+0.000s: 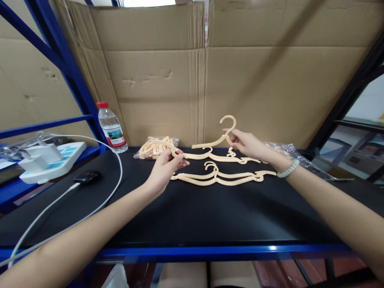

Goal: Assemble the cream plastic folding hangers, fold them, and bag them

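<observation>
My right hand [246,145] pinches a cream plastic clothes hanger piece [213,143] near its hook, holding it up above the table with the hook upward and one arm reaching left. Between the thumb and fingers of my left hand [166,169] is a curved cream hanger arm [168,144], its far end pointing left. Below both hands lie more cream hangers: a pair, partly overlapping [216,180], near the middle, and another hanger [225,158] just behind. My left fingers hide part of their left ends.
A clear bag of cream hanger parts [147,149] lies behind my left hand; another crinkled clear bag [295,155] is at right. A red-capped water bottle [112,130] stands back left. White cable [119,168], black device [87,176] and power strip [73,150] occupy the left. Cardboard [156,88] walls the back.
</observation>
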Tool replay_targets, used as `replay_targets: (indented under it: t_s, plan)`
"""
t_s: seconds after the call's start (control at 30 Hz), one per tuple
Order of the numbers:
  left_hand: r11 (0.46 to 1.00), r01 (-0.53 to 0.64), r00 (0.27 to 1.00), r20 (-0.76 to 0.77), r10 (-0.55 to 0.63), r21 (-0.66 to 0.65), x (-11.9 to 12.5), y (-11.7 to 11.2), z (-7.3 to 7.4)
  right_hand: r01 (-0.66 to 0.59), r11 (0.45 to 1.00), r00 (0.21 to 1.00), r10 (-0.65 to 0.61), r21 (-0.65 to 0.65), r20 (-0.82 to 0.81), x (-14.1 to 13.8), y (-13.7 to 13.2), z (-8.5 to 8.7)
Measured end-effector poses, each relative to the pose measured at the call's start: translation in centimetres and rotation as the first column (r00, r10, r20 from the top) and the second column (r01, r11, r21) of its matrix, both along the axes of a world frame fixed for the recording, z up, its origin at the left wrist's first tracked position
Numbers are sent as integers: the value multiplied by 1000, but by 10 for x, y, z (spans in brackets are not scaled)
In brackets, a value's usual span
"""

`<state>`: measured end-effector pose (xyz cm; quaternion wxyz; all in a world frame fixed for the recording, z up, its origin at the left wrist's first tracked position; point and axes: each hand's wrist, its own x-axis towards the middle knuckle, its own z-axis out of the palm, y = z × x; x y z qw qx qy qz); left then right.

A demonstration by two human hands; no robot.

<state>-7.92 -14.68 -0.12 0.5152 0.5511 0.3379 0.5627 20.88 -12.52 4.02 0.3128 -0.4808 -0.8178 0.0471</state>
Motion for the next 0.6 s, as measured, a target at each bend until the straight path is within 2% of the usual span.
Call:
replay_targets:
  t_s: [0.1, 0.23, 0.43, 0.6]
  plan:
    - [1000, 30, 1000, -2, -30, 4, 2, -2, -1, -91, 996, 994, 92, -24, 66, 4, -18, 8]
    - [997, 72, 997, -6, -72, -16, 3, -4, -3, -175, 979, 985, 174, -109, -15, 1, -44, 5]
    - [987, 158, 985, -63, -159, -32, 4, -9, -5, -127, 992, 984, 123, -17, -130, -3, -59, -16]
    - [976, 214, 974, -63, -216, -32, 3, -11, 0, -171, 985, 962, 174, 35, -209, -1, -60, -20]
